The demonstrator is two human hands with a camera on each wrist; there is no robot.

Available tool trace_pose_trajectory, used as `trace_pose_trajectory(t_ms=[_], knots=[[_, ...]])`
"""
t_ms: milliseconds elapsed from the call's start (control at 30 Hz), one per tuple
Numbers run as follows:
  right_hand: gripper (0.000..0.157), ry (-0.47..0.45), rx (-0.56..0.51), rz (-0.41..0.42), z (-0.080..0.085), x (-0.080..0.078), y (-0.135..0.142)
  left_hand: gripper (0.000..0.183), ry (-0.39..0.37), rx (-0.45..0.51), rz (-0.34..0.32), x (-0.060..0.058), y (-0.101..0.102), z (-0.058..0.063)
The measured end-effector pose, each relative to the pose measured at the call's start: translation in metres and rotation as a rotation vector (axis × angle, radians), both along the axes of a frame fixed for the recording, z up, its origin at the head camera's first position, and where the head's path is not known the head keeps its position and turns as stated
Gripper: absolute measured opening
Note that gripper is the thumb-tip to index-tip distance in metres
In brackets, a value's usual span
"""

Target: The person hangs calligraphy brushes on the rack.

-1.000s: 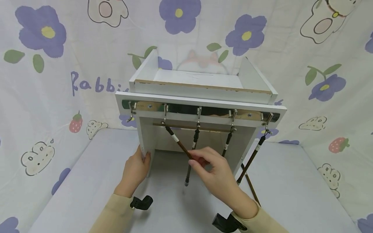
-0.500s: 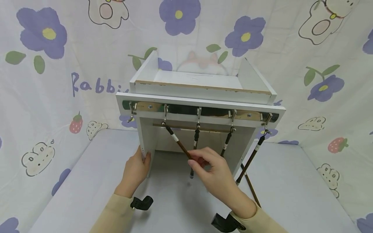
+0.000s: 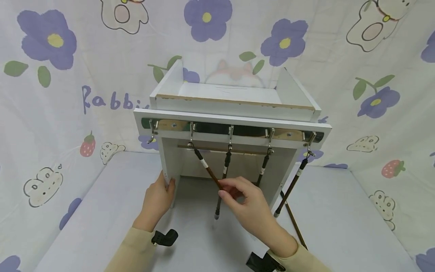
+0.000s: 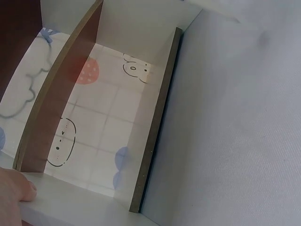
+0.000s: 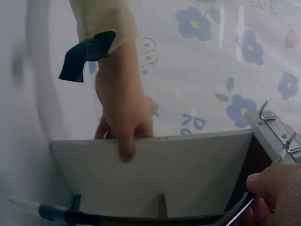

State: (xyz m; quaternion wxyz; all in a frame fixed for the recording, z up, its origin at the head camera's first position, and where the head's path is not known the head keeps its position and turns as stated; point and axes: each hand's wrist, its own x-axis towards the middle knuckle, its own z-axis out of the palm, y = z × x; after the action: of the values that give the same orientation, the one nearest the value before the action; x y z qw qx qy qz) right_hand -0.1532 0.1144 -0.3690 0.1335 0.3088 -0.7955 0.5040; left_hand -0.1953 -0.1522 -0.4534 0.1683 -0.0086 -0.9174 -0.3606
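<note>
A small white wooden rack (image 3: 234, 114) stands on the table, with a row of metal hooks along its front. My left hand (image 3: 158, 198) grips the edge of its left side panel, thumb on the inner face. From the second hook on the left hangs a brown calligraphy brush (image 3: 211, 174) by its loop. My right hand (image 3: 250, 204) pinches its shaft between thumb and fingertips, tilting it to the right; its lower end is hidden by the hand. A second brush (image 3: 227, 160) hangs from the middle hook, behind my fingertips. Further brushes hang from the right hooks, including the rightmost brush (image 3: 291, 185).
At the far left of the row is a curved hook (image 3: 151, 132). A thin brown stick (image 3: 295, 224) lies on the table to the right, partly behind my right forearm. An open-fronted tray (image 3: 234, 92) tops the rack, and a patterned cloth (image 3: 112, 56) hangs behind.
The middle brush has swung right and back left. My right hand has sunk very slightly, still pinching its brush. My left hand keeps its place on the panel.
</note>
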Motion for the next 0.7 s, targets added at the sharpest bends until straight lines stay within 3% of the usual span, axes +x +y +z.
trace_pose_trajectory(t_ms=[300,700], knots=[[0.007,-0.036,0.056,0.023,-0.015,0.006,-0.008,0.042,-0.002,0.003,-0.006,0.000,-0.001,-0.001],[0.010,-0.044,0.098,-0.003,-0.031,0.004,-0.004,0.043,0.000,0.000,-0.011,0.001,0.000,0.001]])
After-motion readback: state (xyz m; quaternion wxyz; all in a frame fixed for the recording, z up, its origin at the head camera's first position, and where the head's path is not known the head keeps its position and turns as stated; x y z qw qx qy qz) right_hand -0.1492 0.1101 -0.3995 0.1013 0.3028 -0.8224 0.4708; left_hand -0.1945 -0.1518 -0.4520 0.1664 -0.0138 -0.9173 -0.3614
